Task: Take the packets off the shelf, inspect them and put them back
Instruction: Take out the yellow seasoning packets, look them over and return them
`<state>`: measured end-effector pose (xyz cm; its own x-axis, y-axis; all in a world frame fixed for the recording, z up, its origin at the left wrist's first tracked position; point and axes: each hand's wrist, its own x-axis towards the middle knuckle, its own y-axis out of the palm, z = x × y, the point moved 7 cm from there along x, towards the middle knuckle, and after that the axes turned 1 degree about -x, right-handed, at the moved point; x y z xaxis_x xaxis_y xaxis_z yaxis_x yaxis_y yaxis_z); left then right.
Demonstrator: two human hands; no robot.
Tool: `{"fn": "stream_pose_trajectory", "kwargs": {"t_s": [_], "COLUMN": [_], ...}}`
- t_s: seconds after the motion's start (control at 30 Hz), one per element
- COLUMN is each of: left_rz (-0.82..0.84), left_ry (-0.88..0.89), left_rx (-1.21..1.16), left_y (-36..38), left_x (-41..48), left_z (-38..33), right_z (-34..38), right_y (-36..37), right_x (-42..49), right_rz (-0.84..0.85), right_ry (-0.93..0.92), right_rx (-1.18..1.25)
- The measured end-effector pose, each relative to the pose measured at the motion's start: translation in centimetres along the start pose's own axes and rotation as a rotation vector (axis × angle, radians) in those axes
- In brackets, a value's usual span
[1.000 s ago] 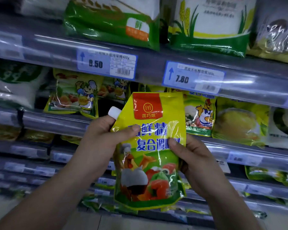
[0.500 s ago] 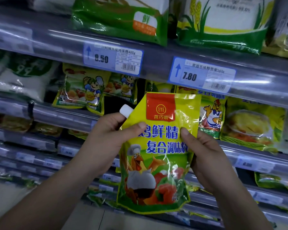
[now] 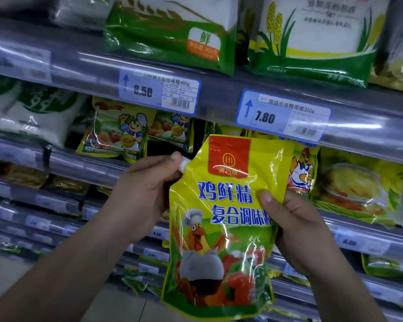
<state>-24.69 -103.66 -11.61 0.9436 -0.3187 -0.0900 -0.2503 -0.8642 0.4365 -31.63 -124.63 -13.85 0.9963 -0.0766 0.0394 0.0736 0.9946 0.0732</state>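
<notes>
Head view: left hand [image 3: 147, 194] has shifted its grip onto the yellow packet [image 3: 221, 228]'s white cap [image 3: 184, 163]; right hand [image 3: 296, 228] still grasps its edge.

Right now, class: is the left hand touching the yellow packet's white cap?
Touching. The head view shows the left hand pinching the white cap at the yellow packet corner.

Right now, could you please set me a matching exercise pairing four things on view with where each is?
Things:
1. yellow packet
2. 8.50 price tag
3. 7.80 price tag
4. white spout cap

Places:
A. on the shelf rail, upper right of the packet
B. pinched by the left hand at the packet's top left corner
C. held in both hands, right hand at its right edge
D. on the shelf rail, above the left hand

Pairs: 1-C, 2-D, 3-A, 4-B
</notes>
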Motion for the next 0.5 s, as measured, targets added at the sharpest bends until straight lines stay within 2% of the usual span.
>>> {"fn": "stream_pose_trajectory", "kwargs": {"t_s": [0.13,0.27,0.33,0.4,0.5], "left_rz": [0.035,0.011,-0.010,-0.016,-0.052], "left_ry": [-0.012,-0.029,0.009,0.103,0.326], "left_rx": [0.003,-0.020,-0.014,0.131,0.602], "left_y": [0.1,0.1,-0.4,-1.2,-2.1], "left_x": [0.2,0.4,0.7,1.1,1.5], "left_z": [0.0,0.1,-0.4,-1.4,-3.7], "right_z": [0.0,-0.7,-1.6,-1.7,-1.5], "right_y": [-0.1,0.2,1.0,1.7,1.9], "right_x": [0.2,-0.1,-0.6,-0.9,-0.6], "right_rz": [0.013,0.055,0.143,0.189,0.137], "right_ry": [0.029,0.099,0.138,0.096,0.077], "right_rx": [0.028,0.165,0.077,-0.073,-0.141]}}
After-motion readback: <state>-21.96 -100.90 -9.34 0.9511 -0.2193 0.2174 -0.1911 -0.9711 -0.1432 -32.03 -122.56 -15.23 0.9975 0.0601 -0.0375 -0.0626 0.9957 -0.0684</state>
